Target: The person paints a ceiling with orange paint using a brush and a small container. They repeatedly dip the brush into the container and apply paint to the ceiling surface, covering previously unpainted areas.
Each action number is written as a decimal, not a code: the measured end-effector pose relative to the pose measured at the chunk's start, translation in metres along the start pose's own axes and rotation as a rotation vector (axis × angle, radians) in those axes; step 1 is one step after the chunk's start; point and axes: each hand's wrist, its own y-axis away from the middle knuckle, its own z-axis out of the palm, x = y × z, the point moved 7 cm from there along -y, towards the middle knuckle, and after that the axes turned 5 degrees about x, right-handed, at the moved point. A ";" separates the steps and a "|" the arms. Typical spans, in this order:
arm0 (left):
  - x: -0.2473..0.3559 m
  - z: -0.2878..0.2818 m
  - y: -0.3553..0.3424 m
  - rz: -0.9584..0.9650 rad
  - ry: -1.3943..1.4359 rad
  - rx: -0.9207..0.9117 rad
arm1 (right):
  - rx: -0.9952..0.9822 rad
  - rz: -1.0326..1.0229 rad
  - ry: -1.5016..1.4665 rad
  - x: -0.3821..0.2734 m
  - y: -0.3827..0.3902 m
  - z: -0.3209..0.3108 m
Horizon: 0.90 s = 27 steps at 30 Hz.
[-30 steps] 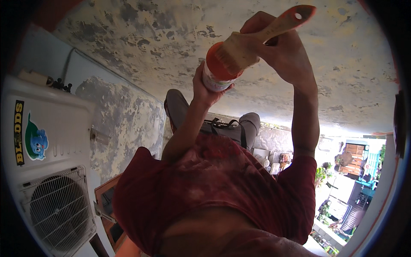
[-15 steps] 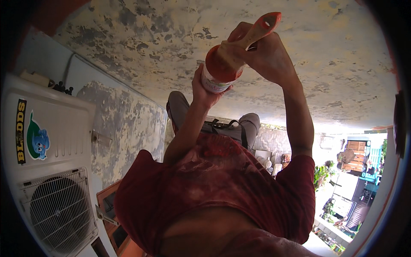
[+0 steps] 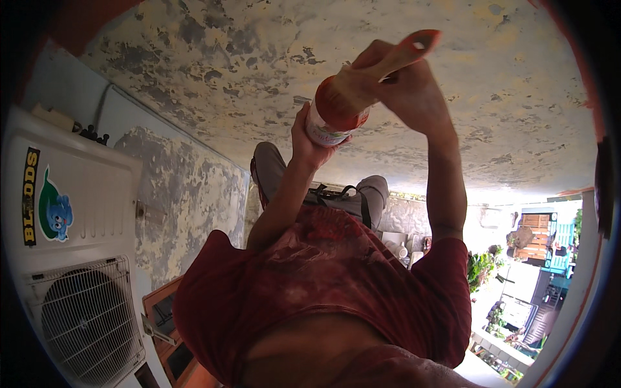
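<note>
In my left hand [image 3: 310, 147] is a small paint can [image 3: 328, 129] with a pale label, its fingers wrapped round the lower side. Red-orange paint coats the can's rim and open top, which is tipped so that it faces me. My right hand [image 3: 411, 90] grips a paintbrush [image 3: 388, 63] near the base of its wooden handle, whose end is red with a hole in it. The bristles [image 3: 346, 87] lie at the can's mouth; whether they touch the rim or the paint inside, I cannot tell.
A wall with flaking, patchy paint [image 3: 259, 77] spreads behind my hands. At the left stands an air-conditioner outdoor unit [image 3: 84, 317] on a bracket [image 3: 158, 331]. A cable [image 3: 152, 107] runs along the wall corner. Plants [image 3: 482, 268] and a bright yard lie at the right.
Both hands, with the can and the brush, have shifted slightly right and down in view. The brush handle leans a little further over to the right.
</note>
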 end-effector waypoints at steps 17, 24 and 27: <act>-0.001 0.001 -0.001 -0.004 -0.006 -0.037 | 0.005 -0.119 -0.279 0.002 0.023 -0.016; -0.007 0.003 0.004 -0.045 -0.002 -0.034 | 0.015 -0.729 0.218 -0.035 0.041 0.006; -0.006 0.004 0.002 -0.036 -0.014 -0.074 | 0.100 -0.556 0.018 -0.027 0.047 -0.007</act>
